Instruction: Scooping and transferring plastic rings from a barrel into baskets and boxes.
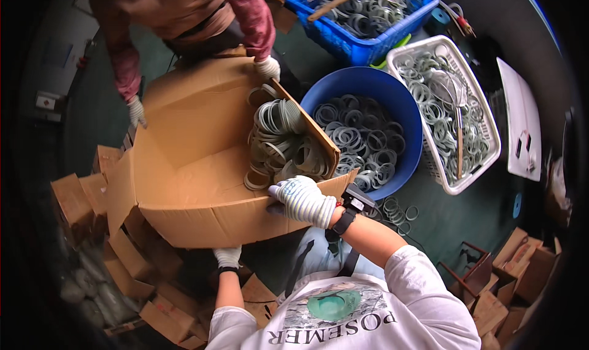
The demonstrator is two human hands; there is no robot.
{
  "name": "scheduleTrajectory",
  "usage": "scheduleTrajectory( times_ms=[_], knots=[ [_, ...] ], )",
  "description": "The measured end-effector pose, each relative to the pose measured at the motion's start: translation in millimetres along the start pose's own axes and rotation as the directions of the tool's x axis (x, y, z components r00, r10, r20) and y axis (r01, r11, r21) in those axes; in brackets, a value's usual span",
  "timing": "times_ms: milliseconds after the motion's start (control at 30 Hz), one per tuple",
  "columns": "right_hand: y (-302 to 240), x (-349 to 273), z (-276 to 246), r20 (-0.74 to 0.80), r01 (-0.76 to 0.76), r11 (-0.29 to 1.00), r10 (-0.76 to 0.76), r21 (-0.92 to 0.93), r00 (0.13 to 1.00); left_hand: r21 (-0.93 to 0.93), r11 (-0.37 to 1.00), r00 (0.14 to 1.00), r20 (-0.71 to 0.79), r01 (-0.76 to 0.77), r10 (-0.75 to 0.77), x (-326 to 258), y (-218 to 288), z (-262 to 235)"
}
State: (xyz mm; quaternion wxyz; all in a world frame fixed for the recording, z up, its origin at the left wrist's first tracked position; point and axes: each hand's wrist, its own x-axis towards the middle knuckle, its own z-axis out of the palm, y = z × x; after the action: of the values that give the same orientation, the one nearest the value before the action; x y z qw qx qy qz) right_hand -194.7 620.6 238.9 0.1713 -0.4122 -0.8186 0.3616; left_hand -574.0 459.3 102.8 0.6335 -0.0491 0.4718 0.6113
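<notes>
A large cardboard box (202,181), tilted toward the right, has a heap of grey-green rings (279,126) lying against its right side. My right hand (302,201), in a striped knit glove, is closed over the near rim. Under the box's near edge is my left hand (227,256), also gloved, its fingers hidden by the cardboard. Across from me a person (178,12) in gloves has one hand (267,69) on the far right corner and the other (137,112) by the far left side. Right beside the box stands a round blue tub (412,142) with many similar rings inside.
A blue basket (362,46) and a white basket (455,187) behind the tub hold more rings and handled strainers. Loose rings (396,214) lie on the floor near the tub. Cardboard boxes (165,316) are piled at left, with others (515,258) at lower right.
</notes>
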Motion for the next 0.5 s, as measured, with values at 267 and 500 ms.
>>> scheduleTrajectory(
  times_ms=[267, 500],
  knots=[
    [-47.6, 127.8, 130.8, 0.075, 0.094, 0.977, -0.081, -0.19, 0.994, -0.293, 0.941, 0.924, -0.283, 0.171, -0.256, 45.2, -51.6, -38.8],
    [-50.2, 217.3, 253.2, 0.187, -0.023, 0.961, 0.076, -0.274, 0.979, -0.157, 0.9, 0.897, -0.121, 0.406, -0.426, 55.1, -97.5, -44.8]
  ],
)
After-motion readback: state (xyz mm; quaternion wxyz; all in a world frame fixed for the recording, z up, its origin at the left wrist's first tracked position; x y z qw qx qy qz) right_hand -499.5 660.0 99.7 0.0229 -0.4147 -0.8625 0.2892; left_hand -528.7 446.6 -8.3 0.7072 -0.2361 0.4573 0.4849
